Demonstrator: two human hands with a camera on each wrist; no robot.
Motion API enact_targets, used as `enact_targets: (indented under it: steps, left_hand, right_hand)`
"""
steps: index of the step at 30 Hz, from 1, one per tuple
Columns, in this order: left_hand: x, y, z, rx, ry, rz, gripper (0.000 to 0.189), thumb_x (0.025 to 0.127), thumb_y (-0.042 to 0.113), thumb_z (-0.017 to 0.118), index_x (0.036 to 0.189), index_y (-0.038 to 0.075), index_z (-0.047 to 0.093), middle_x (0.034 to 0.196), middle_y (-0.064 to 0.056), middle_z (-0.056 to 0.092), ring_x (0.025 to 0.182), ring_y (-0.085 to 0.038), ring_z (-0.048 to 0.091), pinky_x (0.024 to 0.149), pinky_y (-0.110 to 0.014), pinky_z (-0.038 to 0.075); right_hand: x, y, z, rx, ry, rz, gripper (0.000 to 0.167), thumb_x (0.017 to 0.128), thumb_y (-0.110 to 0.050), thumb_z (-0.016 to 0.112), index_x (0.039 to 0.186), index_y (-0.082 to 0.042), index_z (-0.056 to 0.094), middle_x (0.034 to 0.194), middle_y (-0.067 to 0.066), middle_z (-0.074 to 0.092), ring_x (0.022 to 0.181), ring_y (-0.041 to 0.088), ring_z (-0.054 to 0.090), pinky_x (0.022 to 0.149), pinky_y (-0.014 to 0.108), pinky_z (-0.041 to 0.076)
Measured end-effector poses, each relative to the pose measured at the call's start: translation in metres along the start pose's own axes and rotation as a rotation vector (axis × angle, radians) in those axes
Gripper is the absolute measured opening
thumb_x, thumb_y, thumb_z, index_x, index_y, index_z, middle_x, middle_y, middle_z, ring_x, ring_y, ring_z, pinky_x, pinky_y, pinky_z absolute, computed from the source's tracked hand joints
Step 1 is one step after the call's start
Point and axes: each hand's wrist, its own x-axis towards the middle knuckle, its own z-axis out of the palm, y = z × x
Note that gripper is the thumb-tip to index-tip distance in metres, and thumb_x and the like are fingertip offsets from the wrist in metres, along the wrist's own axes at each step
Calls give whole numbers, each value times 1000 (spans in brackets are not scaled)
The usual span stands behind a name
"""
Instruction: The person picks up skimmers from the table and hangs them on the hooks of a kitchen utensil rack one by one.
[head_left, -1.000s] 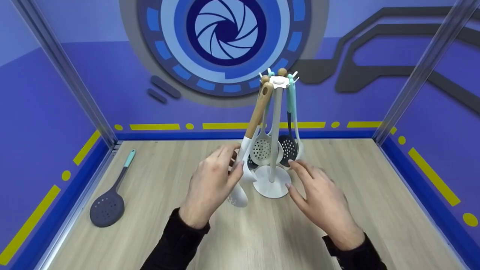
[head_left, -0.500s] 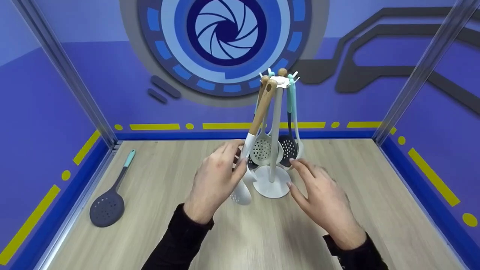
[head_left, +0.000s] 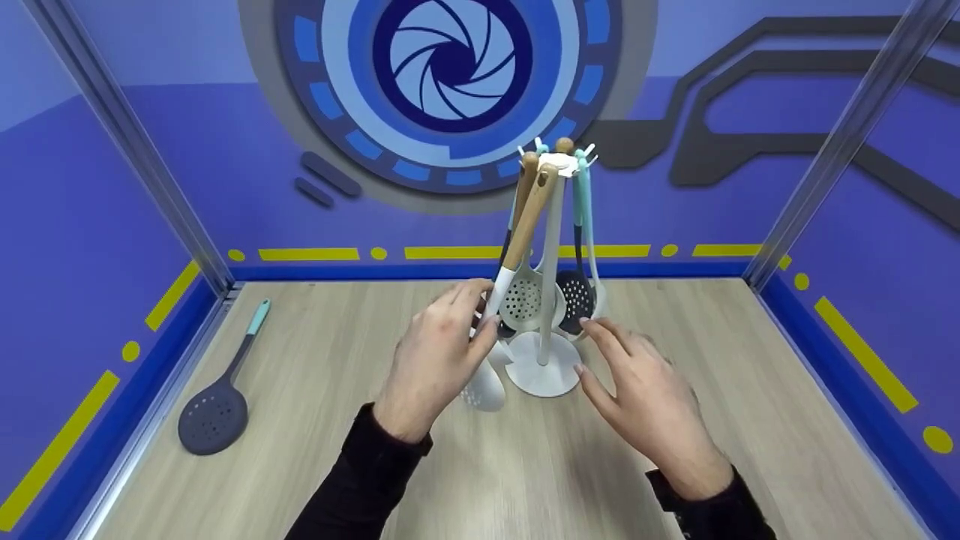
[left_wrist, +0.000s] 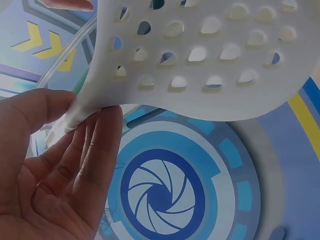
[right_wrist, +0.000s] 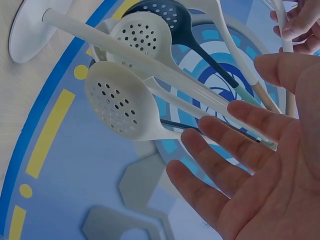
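My left hand [head_left: 439, 356] pinches the white neck of a skimmer [head_left: 486, 391] between thumb and fingers. Its wooden handle leans up to the right, its tip overlapping the top of a white utensil stand [head_left: 546, 379]; whether it sits on a hook I cannot tell. Large in the left wrist view is the perforated white skimmer head [left_wrist: 210, 55]. My right hand [head_left: 649, 397] has its fingers extended beside the stand and holds nothing. Several utensils hang there, among them a pale perforated ladle [head_left: 523, 300] and a dark perforated one [head_left: 576, 296].
A dark grey skimmer [head_left: 214, 416] with a mint handle lies on the wooden table [head_left: 322, 465] at the left. Metal posts [head_left: 832, 150] and blue printed panels [head_left: 337, 225] bound the table at the back and sides.
My left hand and the skimmer have shifted slightly right, bringing the handle's tip across the stand's top. The right hand has stayed almost still.
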Motion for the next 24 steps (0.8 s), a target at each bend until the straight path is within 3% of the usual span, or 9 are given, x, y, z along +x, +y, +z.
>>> enact_targets:
  steps: [24]
  left_hand:
    - [1, 1, 19, -51, -41, -19, 37, 88, 25, 61, 123, 20, 51, 100, 9, 61, 82, -4, 62, 63, -15, 49]
  right_hand:
    - [-3, 2, 5, 11, -6, 9, 57, 87, -43, 58, 139, -27, 43, 133, -3, 50, 114, 23, 53, 90, 46, 46]
